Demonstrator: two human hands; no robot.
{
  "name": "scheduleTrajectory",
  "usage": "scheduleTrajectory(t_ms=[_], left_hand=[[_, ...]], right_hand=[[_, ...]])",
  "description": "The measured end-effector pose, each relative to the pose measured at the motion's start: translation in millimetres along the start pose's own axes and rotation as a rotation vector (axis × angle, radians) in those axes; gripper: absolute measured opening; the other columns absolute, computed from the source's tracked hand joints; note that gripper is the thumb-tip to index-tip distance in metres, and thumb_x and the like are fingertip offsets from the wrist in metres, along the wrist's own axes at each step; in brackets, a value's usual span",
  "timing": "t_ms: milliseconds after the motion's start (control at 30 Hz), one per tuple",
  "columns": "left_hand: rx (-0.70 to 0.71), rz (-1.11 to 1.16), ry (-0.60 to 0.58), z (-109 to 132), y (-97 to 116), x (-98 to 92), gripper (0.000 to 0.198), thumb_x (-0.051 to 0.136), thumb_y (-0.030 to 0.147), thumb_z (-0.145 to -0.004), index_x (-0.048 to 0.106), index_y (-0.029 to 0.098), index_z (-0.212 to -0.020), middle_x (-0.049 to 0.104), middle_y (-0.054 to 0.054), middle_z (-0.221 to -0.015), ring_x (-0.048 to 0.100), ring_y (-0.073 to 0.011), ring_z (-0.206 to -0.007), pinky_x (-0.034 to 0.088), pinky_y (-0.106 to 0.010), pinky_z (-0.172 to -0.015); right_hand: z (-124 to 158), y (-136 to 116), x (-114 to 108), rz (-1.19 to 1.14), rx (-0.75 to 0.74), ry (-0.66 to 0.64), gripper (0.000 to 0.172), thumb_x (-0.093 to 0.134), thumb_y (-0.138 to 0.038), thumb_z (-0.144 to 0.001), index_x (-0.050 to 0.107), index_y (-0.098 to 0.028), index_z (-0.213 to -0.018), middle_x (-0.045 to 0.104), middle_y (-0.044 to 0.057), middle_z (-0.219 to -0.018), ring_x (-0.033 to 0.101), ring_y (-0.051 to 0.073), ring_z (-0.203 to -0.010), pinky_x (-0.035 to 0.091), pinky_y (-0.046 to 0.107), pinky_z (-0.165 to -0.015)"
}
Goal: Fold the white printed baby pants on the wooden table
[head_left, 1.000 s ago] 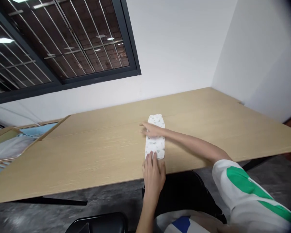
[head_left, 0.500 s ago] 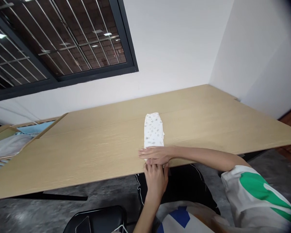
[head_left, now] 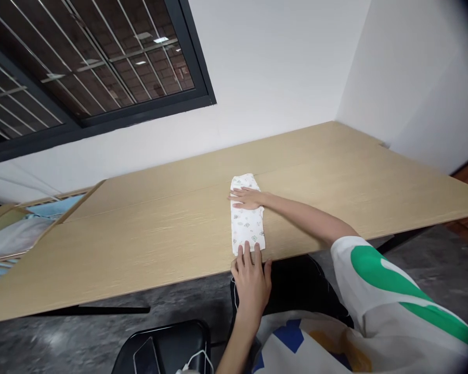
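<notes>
Cloth (head_left: 247, 224) points lengthwise toward the wall (head_left: 276, 67)

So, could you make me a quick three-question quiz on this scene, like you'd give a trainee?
1. Multiple choice: which hand lies across the far part of the white cloth on the pale table?
A) left
B) right
C) neither

2. True or false: the white cloth is plain, without any print.

3. Fill in, near or far: the left hand has its fingers at the ____ end of the white cloth, as the person sees it.

Key:
1. B, the right hand.
2. False; small printed figures are scattered over it.
3. Near.
</notes>
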State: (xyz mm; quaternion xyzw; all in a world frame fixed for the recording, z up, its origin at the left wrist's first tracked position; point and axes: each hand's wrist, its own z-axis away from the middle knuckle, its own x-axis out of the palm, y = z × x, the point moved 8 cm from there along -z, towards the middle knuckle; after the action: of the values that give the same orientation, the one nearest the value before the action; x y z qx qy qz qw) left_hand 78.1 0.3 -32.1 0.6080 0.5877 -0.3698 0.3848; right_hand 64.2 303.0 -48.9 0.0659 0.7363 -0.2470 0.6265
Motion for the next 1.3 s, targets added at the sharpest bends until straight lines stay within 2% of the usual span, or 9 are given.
scheduleTrajectory(t_ms=[200, 400, 533, 633, 767, 900, 1033, 1167, 1300], left_hand=[[0.005, 0.008, -0.005, -0.5, 0.7, -2.6, 0.048, 0.057, 0.035, -0.102, 0.059, 0.024, -0.148, 0.052, -0.015, -0.159, 0.050, -0.0378, -0.144, 0.047, -0.054, -0.106], [0.006, 0.017, -0.013, -2.4, 1.1, -5.1, 0.048, 0.057, 0.036, -0.102, 0.060, 0.023, -0.148, 0.053, -0.016, -0.157, 0.051, -0.0393, -0.142, 0.048, -0.056, -0.104], [0.041, 0.071, -0.050, -3.7, -5.4, -5.5, 0.051, 0.059, 0.041, -0.101, 0.057, 0.025, -0.150, 0.053, -0.016, -0.157, 0.051, -0.0379, -0.142, 0.047, -0.057, -0.105], [0.077, 0.136, -0.077, -5.8, -14.9, -6.6, 0.054, 0.065, 0.043, -0.098, 0.057, 0.026, -0.149, 0.057, -0.015, -0.154, 0.053, -0.0358, -0.140, 0.045, -0.056, -0.107], [0.102, 0.219, -0.096, -9.1, -27.5, -6.2, 0.054, 0.072, 0.035, -0.095, 0.058, 0.028, -0.146, 0.061, -0.013, -0.149, 0.056, -0.0334, -0.134, 0.043, -0.054, -0.109], [0.125, 0.283, -0.118, -10.4, -32.9, -5.2, 0.053, 0.071, 0.026, -0.095, 0.056, 0.028, -0.146, 0.061, -0.011, -0.145, 0.058, -0.0296, -0.128, 0.041, -0.051, -0.108], [0.177, 0.321, -0.140, -9.2, -32.4, -8.8, 0.047, 0.064, 0.015, -0.097, 0.056, 0.027, -0.143, 0.064, -0.009, -0.136, 0.059, -0.0263, -0.122, 0.040, -0.049, -0.106], [0.263, 0.375, -0.168, -5.4, -26.5, -16.9, 0.045, 0.053, 0.006, -0.098, 0.061, 0.028, -0.137, 0.068, -0.006, -0.124, 0.061, -0.0224, -0.112, 0.043, -0.045, -0.103], [0.285, 0.489, -0.222, -0.8, -21.0, -32.0, 0.047, 0.048, 0.003, -0.096, 0.064, 0.028, -0.133, 0.071, -0.004, -0.114, 0.064, -0.0205, -0.108, 0.048, -0.041, -0.101]], right_hand=[[-24.1, 56.8, -22.0, 0.036, 0.147, 0.067, 0.068, 0.036, -0.053, -0.107, 0.040, -0.015, -0.163, 0.025, 0.014, -0.172, 0.019, 0.033, -0.161, 0.015, 0.055, -0.130], [-25.9, 52.9, -34.8, 0.135, 0.158, 0.105, 0.066, 0.037, -0.047, -0.106, 0.042, -0.011, -0.161, 0.031, 0.016, -0.170, 0.026, 0.031, -0.159, 0.019, 0.052, -0.130], [-6.5, 12.1, -51.4, 0.227, 0.056, 0.233, 0.063, 0.045, -0.033, -0.101, 0.041, -0.007, -0.158, 0.031, 0.019, -0.170, 0.025, 0.034, -0.159, 0.019, 0.054, -0.129], [28.5, -31.6, -58.9, 0.207, 0.017, 0.263, 0.057, 0.050, -0.030, -0.099, 0.049, -0.007, -0.152, 0.037, 0.023, -0.166, 0.031, 0.037, -0.155, 0.026, 0.056, -0.125], [95.6, -99.0, -57.5, 0.058, -0.044, 0.212, 0.042, 0.043, -0.039, -0.107, 0.065, -0.012, -0.131, 0.066, 0.019, -0.132, 0.062, 0.031, -0.120, 0.046, 0.051, -0.106], [161.2, -155.4, -37.6, -0.019, -0.118, 0.149, 0.038, 0.046, -0.043, -0.108, 0.069, -0.014, -0.119, 0.072, 0.013, -0.109, 0.065, 0.025, -0.099, 0.051, 0.041, -0.091], [202.2, -185.8, -12.9, 0.134, -0.136, 0.196, 0.048, 0.062, -0.051, -0.100, 0.062, -0.012, -0.128, 0.069, 0.016, -0.115, 0.062, 0.030, -0.104, 0.050, 0.044, -0.091], [221.0, -200.1, 0.7, 0.322, -0.110, 0.261, 0.028, 0.052, -0.024, -0.105, 0.059, -0.011, -0.130, 0.068, 0.014, -0.106, 0.062, 0.028, -0.096, 0.049, 0.043, -0.084], [234.5, -215.8, -3.2, 0.352, -0.132, 0.294, 0.028, 0.042, -0.006, -0.101, 0.063, -0.015, -0.118, 0.067, 0.011, -0.096, 0.062, 0.026, -0.086, 0.048, 0.040, -0.078]])
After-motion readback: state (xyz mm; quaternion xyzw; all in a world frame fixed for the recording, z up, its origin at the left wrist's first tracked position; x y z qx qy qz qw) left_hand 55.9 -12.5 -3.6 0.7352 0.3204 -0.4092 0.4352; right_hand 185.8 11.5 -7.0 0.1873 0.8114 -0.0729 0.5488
